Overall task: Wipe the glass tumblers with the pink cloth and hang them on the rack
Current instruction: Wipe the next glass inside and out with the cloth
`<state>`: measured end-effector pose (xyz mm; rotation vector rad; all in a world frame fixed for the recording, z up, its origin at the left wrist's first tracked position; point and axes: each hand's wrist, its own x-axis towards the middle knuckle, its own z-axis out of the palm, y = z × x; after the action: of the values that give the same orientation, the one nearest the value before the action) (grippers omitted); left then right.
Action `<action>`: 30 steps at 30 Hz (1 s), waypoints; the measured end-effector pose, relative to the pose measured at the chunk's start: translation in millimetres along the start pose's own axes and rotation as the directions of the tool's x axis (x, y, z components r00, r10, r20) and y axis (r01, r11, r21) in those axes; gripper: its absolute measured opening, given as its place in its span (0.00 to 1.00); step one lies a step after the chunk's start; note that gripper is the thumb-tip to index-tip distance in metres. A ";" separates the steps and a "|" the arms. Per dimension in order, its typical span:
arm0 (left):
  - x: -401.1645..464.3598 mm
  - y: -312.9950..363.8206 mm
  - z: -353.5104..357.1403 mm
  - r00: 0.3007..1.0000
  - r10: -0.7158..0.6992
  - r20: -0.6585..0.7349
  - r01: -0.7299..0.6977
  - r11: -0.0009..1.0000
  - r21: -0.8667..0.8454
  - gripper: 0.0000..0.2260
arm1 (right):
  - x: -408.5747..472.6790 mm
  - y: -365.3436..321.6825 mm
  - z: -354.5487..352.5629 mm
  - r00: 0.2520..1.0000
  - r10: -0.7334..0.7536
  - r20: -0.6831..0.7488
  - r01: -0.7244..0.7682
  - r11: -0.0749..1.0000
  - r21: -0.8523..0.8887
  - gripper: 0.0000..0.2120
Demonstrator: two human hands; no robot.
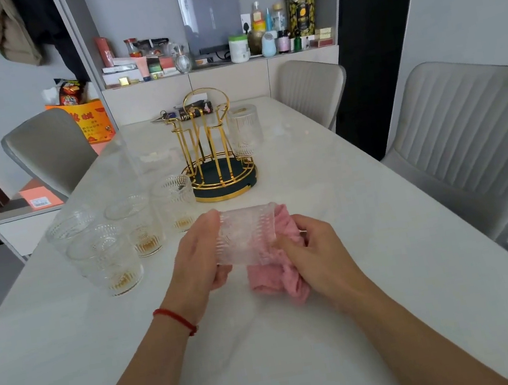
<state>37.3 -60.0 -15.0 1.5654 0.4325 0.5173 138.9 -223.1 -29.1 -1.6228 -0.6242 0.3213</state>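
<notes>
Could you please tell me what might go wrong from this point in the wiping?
1. The ribbed glass tumbler lies sideways above the white marble table, held by the left hand; a slip could chip it.
2. The left forearm is close to the four upright tumblers; reaching for the gold wire rack might knock them.
3. The pink cloth in the right hand trails low and could snag.

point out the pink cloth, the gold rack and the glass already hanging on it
pink cloth [273, 280]: head view, on the bunched fold hanging below the held tumbler
gold rack [201, 140]: head view, on an upright gold prong
hanging glass [245, 130]: head view, on the middle of its ribbed wall
</notes>
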 end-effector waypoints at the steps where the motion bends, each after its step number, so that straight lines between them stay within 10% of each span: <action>1: 2.8 0.1 2.2 0.996 -0.074 -0.041 0.074 0.997 0.007 0.21 | -0.8 0.6 -0.8 1.000 -0.022 -0.011 0.022 1.000 -0.018 0.04; 6: 9.1 2.8 -1.5 0.966 -0.253 -0.060 0.256 0.965 0.049 0.20 | -2.3 4.2 0.6 1.000 -0.012 0.005 0.012 1.000 -0.025 0.05; 11: -0.9 7.8 -18.1 0.930 -0.306 0.204 0.294 0.952 0.086 0.25 | -3.9 5.0 1.9 0.995 -0.097 0.018 0.098 0.992 -0.075 0.04; 14: -5.4 6.7 -16.7 0.918 -0.186 0.351 0.270 0.940 -0.207 0.20 | -4.2 3.5 4.4 0.999 -0.010 -0.042 0.010 1.000 0.001 0.07; 19: -5.7 7.3 -4.7 0.986 0.033 0.163 -0.016 0.994 -0.108 0.13 | -3.4 3.0 -0.4 0.998 0.012 -0.064 -0.009 0.999 0.050 0.09; 24: -4.8 5.9 4.4 0.963 -0.264 0.055 0.263 0.964 0.029 0.26 | -2.1 4.5 -5.7 0.997 -0.033 -0.064 0.032 0.999 -0.024 0.11; 30: -13.6 6.5 0.2 0.968 0.108 0.228 -0.078 0.987 -0.139 0.14 | -0.2 5.8 -10.6 0.997 0.054 -0.057 -0.049 0.995 0.086 0.05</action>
<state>25.9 -68.3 -9.4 1.5053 0.1424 0.4169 145.8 -232.3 -33.1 -1.5633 -0.5173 0.3323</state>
